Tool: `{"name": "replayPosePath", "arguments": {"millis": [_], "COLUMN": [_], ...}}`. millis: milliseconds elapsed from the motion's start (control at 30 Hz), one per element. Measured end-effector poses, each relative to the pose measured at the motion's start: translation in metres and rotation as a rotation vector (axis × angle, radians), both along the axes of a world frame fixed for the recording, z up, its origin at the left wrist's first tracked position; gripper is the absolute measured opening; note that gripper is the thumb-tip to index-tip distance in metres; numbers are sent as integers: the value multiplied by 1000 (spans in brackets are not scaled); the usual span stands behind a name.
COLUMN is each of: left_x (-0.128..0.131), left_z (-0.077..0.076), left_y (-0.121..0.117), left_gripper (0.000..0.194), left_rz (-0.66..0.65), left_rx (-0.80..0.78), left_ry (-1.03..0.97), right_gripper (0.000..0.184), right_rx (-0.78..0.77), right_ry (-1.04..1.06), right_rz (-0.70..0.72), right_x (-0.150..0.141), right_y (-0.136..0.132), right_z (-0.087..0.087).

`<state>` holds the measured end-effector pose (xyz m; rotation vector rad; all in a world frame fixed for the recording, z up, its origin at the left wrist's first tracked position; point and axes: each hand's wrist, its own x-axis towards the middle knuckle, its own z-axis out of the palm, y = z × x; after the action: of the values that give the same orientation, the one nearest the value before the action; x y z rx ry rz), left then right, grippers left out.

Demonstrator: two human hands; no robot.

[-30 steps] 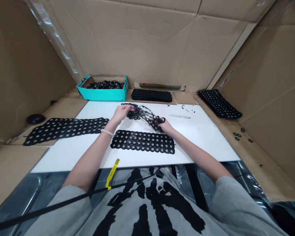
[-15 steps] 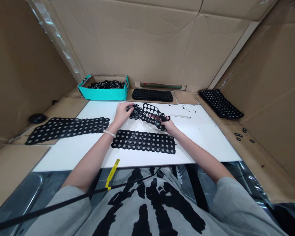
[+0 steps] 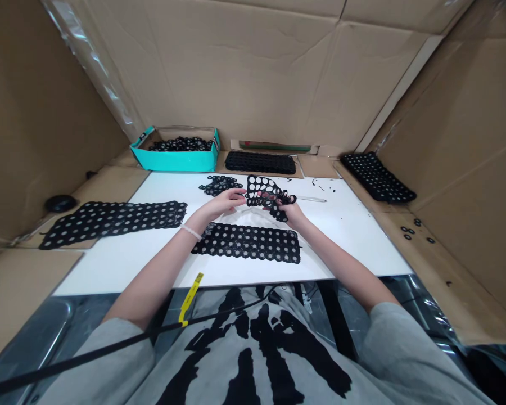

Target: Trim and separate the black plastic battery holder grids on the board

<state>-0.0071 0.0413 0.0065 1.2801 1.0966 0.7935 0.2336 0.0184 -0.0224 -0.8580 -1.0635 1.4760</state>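
Note:
My right hand [image 3: 290,212] is closed around a limp black sheet with round holes [image 3: 259,184], raised above the white board. Part of the sheet is bunched in its fingers. My left hand [image 3: 229,201] has its fingers pinched together at the sheet's left edge; what sits between the fingertips is too small to make out. Just behind it lies a loose pile of small black rings [image 3: 219,184]. Flat below both hands rests a black holed strip [image 3: 248,243], its left end partly behind my left wrist.
A second holed strip [image 3: 118,219] lies at left, by a black round object [image 3: 61,203]. At the back are a turquoise-sided box [image 3: 175,162] of black rings and a stacked black strip [image 3: 260,163]. Another holed mat [image 3: 377,177], a white pen [image 3: 314,199] and loose rings [image 3: 407,237] are at right.
My left hand has moved right, from the ring pile to the left edge of the held sheet. The pile is now uncovered. My right hand stays closed on the sheet.

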Motion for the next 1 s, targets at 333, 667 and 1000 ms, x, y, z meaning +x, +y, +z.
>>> {"name": "replayPosePath", "arguments": {"millis": [333,667,1000], "left_x": [5,-2,-18], "left_z": [1,8,-1], "left_y": [3,4,20], "left_gripper": [35,27,24], "left_rz": [164,97,144], "left_rx": [-149,-250,262], "left_ry": [-280,-320,206], "right_gripper": [29,56,36], "right_rx": [15,-78,10], "right_ry": [-109,-219,-498], "right_rz": [35,165,13], "right_x": [6,11,6], "right_y": [0,-2,0], "right_z": [15,25,16]}}
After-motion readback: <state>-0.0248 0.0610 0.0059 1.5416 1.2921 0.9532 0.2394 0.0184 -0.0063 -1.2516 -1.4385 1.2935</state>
